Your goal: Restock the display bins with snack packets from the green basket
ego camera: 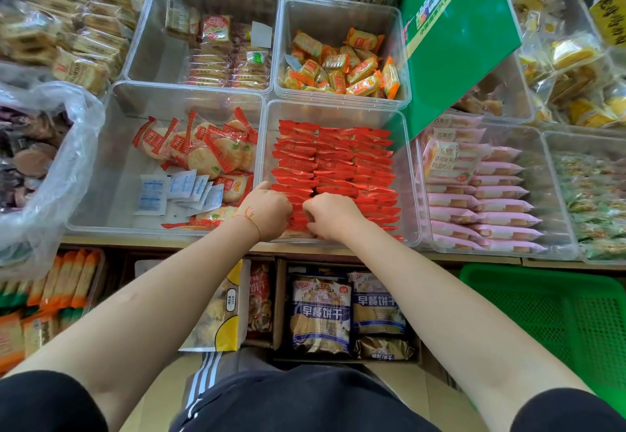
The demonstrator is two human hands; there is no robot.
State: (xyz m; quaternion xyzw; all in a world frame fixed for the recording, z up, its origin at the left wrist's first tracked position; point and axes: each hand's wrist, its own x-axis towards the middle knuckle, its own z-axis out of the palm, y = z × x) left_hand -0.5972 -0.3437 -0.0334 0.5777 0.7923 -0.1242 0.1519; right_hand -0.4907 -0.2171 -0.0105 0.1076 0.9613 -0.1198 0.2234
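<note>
A clear display bin (333, 109) in the middle of the counter holds several rows of red snack packets (338, 163), stacked on edge. Both hands are inside its near end. My left hand (266, 209) has its fingers curled down into the near-left packets. My right hand (330, 214) sits just beside it, fingers curled into the same front row. The fingertips of both are hidden among the packets. The green basket (548, 309) stands below the counter at the lower right; its mesh bottom shows no packets.
Neighbouring clear bins hold round rice crackers (210, 150), orange packets (342, 65) and pink packets (487, 194). A green carton (454, 35) leans over the right bins. A plastic bag (40, 167) bulges at left. Boxes of bagged biscuits (349, 313) sit under the counter.
</note>
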